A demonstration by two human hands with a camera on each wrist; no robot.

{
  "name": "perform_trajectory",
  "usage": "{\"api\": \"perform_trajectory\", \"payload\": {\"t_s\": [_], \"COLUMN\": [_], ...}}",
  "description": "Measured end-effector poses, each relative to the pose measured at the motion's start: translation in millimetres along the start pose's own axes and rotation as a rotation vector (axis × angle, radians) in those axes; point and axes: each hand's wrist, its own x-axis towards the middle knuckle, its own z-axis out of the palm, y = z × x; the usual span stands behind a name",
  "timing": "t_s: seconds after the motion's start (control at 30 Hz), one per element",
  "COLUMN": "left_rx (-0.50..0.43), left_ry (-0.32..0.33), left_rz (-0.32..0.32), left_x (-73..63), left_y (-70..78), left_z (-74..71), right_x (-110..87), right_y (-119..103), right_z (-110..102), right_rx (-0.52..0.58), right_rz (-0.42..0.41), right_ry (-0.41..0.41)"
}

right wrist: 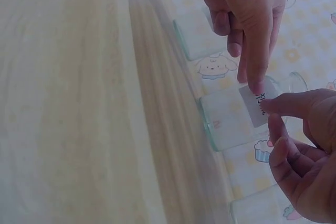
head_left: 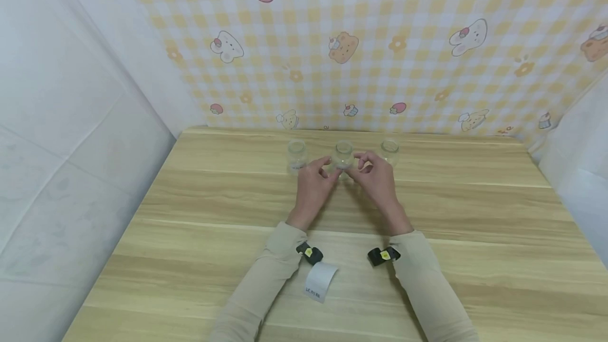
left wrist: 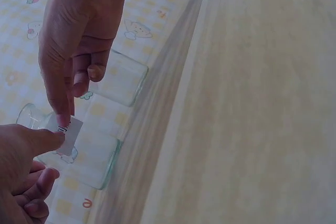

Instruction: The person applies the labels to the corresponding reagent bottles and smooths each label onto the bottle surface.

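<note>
A clear glass jar (head_left: 344, 156) stands in the middle of a row of three, between my hands. A small white label (left wrist: 73, 136) with dark lettering lies against its front. My left hand (head_left: 315, 183) is at the jar's left side, with its thumb straight and pressing the label. From the other side my right hand (head_left: 377, 178) presses the label with its thumb (left wrist: 62, 114). The other fingers of both hands are loosely bent, clear of the label. Part of the label is hidden under the thumbs in both wrist views.
One glass jar (head_left: 296, 156) stands to the left and another jar (head_left: 390, 148) to the right, partly behind my right hand. A printed white slip (head_left: 321, 282) is near my left sleeve on the wooden table (head_left: 199, 257). A patterned cloth (head_left: 399, 78) hangs behind.
</note>
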Motion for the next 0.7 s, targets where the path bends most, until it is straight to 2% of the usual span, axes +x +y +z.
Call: {"api": "perform_trajectory", "payload": {"t_s": [0.3,0.47,0.7], "left_rx": [0.043,0.043,0.053], "left_ry": [0.018,0.017,0.001], "left_rz": [0.034,0.032,0.026], "left_x": [-0.7,-1.5,0.1], "left_y": [0.9,-0.3,-1.5], "left_z": [0.5,-0.1,0.8], "right_x": [0.2,0.7,-0.3], "right_y": [-1.6,-0.3,-0.1], "right_z": [1.6,2.2,-0.9], "right_rx": [-0.011,-0.032,0.005], "right_rz": [-0.016,-0.029,-0.013], "right_ry": [0.004,0.004,-0.006]}}
